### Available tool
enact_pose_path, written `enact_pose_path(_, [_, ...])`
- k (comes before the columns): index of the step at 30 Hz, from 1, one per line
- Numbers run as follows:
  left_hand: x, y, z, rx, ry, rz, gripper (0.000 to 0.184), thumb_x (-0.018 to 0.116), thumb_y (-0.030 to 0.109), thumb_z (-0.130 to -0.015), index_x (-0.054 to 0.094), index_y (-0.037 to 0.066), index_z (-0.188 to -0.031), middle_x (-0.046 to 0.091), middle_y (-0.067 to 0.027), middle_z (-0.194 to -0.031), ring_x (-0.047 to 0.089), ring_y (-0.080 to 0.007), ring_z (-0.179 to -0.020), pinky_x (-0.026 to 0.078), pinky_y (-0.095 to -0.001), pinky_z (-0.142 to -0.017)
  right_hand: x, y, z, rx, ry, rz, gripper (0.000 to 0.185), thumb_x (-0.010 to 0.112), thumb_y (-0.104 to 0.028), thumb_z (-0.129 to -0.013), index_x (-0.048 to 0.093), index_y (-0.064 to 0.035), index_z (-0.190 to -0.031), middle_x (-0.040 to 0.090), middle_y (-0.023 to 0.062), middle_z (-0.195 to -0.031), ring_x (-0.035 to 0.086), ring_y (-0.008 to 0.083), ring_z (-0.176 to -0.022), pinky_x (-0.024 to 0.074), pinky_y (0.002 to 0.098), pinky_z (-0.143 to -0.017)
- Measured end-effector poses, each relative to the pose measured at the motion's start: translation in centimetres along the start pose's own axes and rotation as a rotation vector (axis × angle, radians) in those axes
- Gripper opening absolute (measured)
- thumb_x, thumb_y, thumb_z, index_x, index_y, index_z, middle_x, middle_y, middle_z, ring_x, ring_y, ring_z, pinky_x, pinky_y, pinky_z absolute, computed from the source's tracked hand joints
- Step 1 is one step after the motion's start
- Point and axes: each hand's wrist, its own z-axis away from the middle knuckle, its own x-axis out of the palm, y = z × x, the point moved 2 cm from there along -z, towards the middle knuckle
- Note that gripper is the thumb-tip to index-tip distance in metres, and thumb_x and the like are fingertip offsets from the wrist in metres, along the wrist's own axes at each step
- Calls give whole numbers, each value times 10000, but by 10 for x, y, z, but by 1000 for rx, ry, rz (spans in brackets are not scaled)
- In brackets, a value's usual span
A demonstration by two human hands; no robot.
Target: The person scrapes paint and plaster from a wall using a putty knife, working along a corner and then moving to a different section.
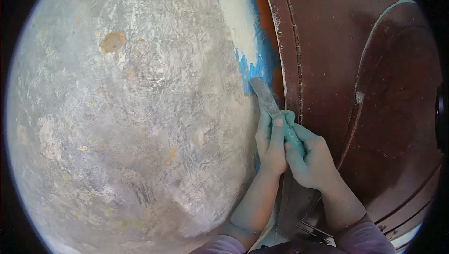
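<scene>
Both hands are together on one scraper (265, 95) with a flat grey blade and a greenish handle. My left hand (272, 139) is closed near the base of the blade, its thumb lying along the tool. My right hand (308, 158) wraps round the handle, just right of the left. The blade's tip touches the blue patch (255, 70) at the lower end of a cream strip (238, 15). Greenish-blue dust coats the fingers of both hands.
A large, rough grey-white rounded surface (140, 113) fills the left side. On the right is a dark brown panel (336, 57) with a raised seam and a curved pale line. An orange-brown band runs between them beside the blue.
</scene>
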Motion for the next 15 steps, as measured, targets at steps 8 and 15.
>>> enact_pose_path(8, [2, -1, 6, 68, 18, -2, 397, 405, 174, -933, 354, -50, -1257, 509, -42, -889, 451, -83, -736, 392, -214, -661, 3, 2, 2, -18, -5, -10, 266, 539, -98, -768, 556, 17, -1008, 586, 212, -703, 641, 308, -668, 480, 348, -602])
enact_pose_path(15, [7, -8, 20, 66, -19, 70, 335, 405, 183, -931, 388, -41, -1180, 499, -38, -880, 444, -83, -728, 382, -218, -651, -7, 2, 15, 60, -49, -19, 244, 535, -84, -770, 554, 23, -988, 591, 201, -708, 626, 284, -639, 473, 335, -602])
